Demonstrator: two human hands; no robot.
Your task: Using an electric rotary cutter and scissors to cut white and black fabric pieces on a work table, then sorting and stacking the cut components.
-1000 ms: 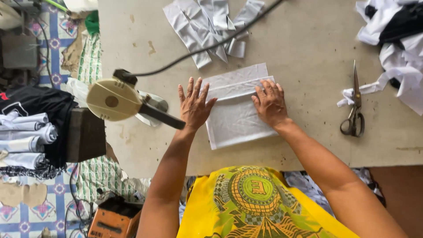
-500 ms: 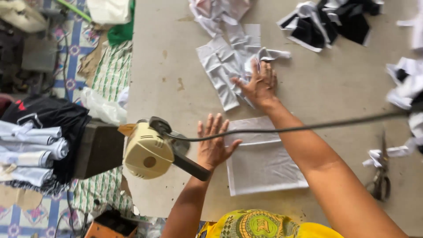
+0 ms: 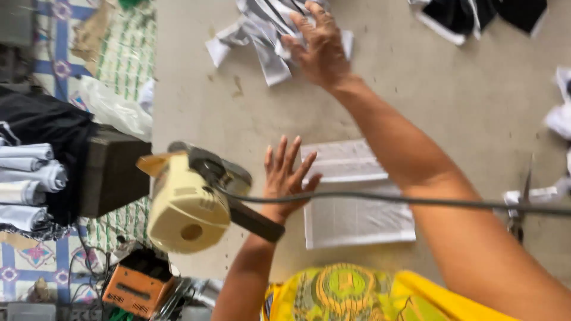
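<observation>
The right hand [image 3: 321,44] has left the folded white fabric piece [image 3: 354,196], where it was pressing a second ago, and now reaches to the far side of the table [image 3: 196,107], its fingers spread over the loose heap of grey and white fabric strips [image 3: 267,35]; whether it has closed on a strip yet I cannot tell. The left hand [image 3: 285,175] has stayed behind, flat and fingers fanned wide, holding nothing, its fingertips at the left edge of the folded piece. So the pressing looks finished and a fresh strip seems to be what is wanted.

The folded piece lies near the table's front edge, just ahead of the person's yellow shirt [image 3: 357,294]. A cream handheld cutting machine [image 3: 187,205] sits to its left, partly over the table's left edge, and its black cable [image 3: 416,202] stretches across the folded piece and over the right forearm. Scissors [image 3: 517,214] lie to the right. Bare tabletop between the folded piece and the strips leaves room.
</observation>
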